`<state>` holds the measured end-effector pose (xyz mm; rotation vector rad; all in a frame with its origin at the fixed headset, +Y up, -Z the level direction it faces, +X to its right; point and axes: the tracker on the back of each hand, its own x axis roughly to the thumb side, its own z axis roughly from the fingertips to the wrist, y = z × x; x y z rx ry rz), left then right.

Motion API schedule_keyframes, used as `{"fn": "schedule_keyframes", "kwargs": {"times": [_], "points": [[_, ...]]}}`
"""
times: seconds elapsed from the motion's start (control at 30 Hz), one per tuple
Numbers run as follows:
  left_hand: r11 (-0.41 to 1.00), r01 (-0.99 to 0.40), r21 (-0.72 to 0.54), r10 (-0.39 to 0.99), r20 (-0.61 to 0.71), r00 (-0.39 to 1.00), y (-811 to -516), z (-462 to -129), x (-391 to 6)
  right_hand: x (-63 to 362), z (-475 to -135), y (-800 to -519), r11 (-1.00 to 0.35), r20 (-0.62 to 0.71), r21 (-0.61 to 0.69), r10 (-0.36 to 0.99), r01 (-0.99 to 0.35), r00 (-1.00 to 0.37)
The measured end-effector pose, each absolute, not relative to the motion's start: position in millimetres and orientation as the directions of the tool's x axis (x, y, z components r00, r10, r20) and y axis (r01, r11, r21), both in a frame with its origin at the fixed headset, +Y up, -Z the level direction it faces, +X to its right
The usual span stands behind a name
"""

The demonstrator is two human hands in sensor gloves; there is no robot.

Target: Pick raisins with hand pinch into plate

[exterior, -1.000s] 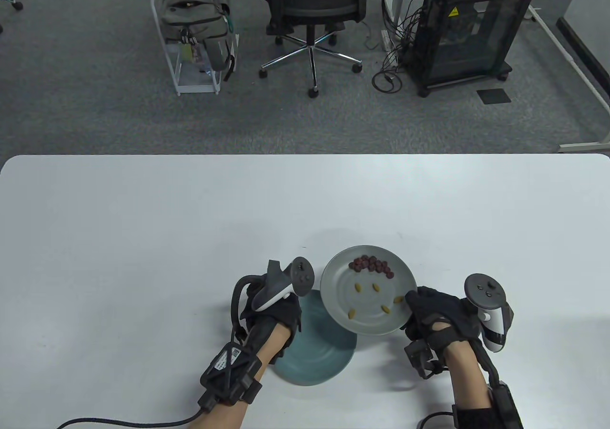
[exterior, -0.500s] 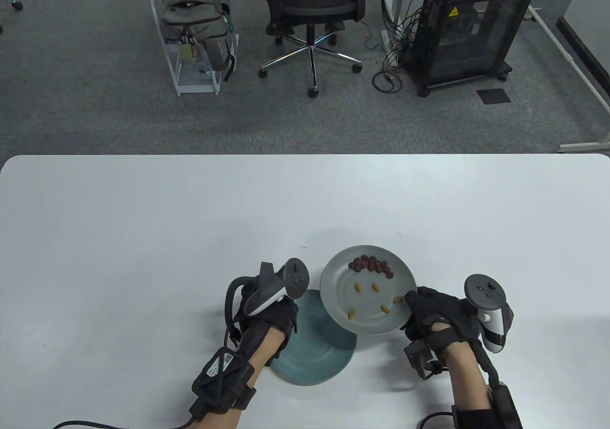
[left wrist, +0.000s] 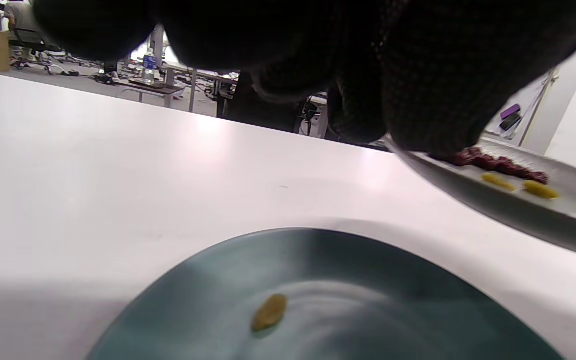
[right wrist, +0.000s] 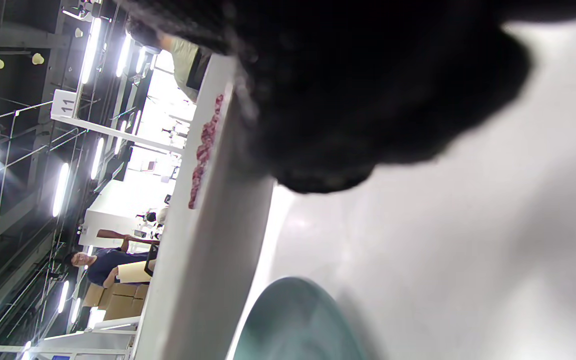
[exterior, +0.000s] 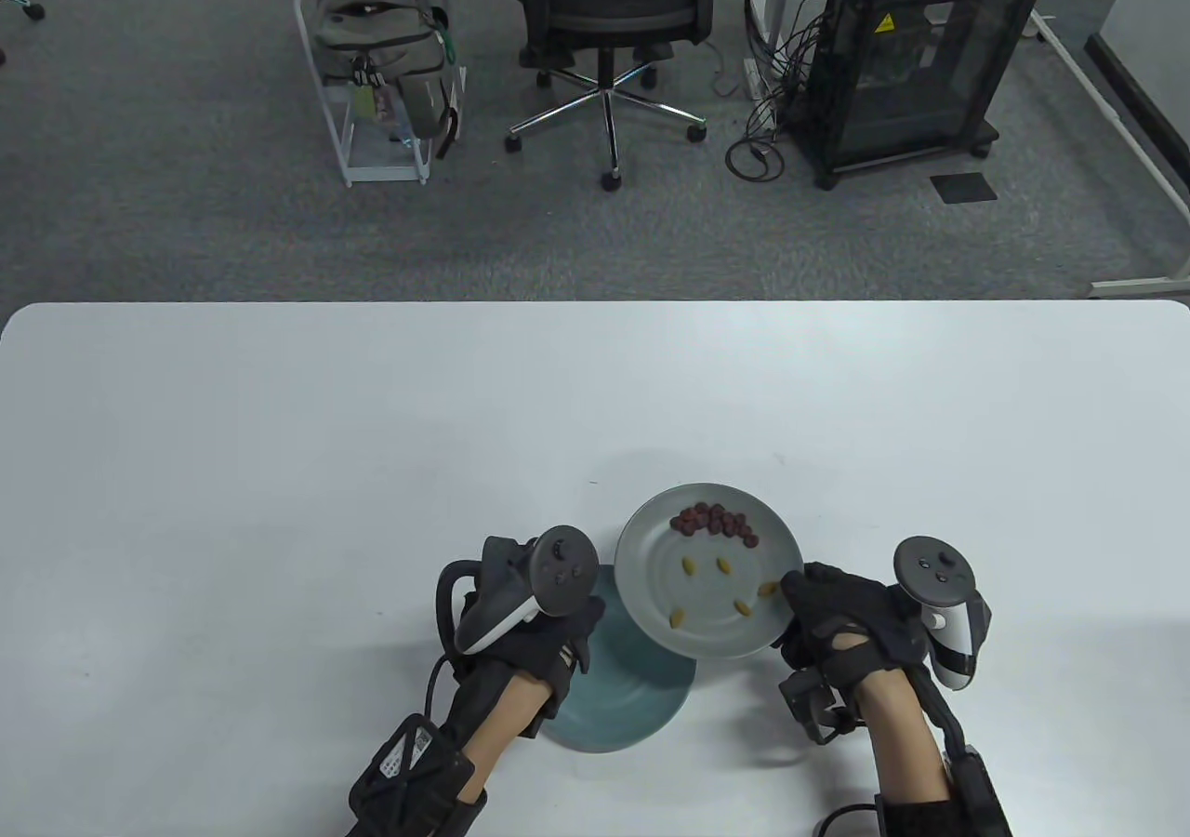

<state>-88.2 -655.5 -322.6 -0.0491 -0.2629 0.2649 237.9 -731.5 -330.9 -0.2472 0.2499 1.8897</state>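
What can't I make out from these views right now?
- Left hand fingertips: table view, hidden under tracker; left wrist view, dark blur.
- Teal plate: table view, partly hidden by grey plate and left hand.
- Right hand grip on grey plate: right wrist view, blurred by glove.

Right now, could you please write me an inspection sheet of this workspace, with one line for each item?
Surface: white table, bare around the plates.
Job's things: grey plate held raised and tilted, overlapping the teal plate; dark red raisins clustered at its far side, five yellow raisins spread below them; one yellow raisin lies on the teal plate.
Clutter: nothing seen.
Grippers: right hand holds the grey plate's right rim; left hand is over the teal plate's left part, fingers hidden.
Cables: black cable loops by the left wrist; another near the right forearm.
Surroundings: office chair, backpack on a rack, black cabinet, grey carpet.
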Motion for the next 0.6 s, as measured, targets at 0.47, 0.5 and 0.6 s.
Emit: {"fn": "schedule_keyframes", "kwargs": {"times": [0.47, 0.5, 0.6], "points": [[0.949, -0.300, -0.095, 0.314, 0.317, 0.895, -663, -306, -72, 221, -328, -730, -0.319, -0.268, 0.091, 0.904, -0.943, -0.332], [0.949, -0.300, -0.096, 0.315, 0.319, 0.894, -664, -306, -71, 219, -328, -730, -0.317, -0.267, 0.093, 0.905, -0.944, -0.330], [0.951, -0.296, -0.089, 0.309, 0.314, 0.898, -667, -306, -70, 215, -327, -730, -0.309, -0.266, 0.103, 0.907, -0.946, -0.325]]}}
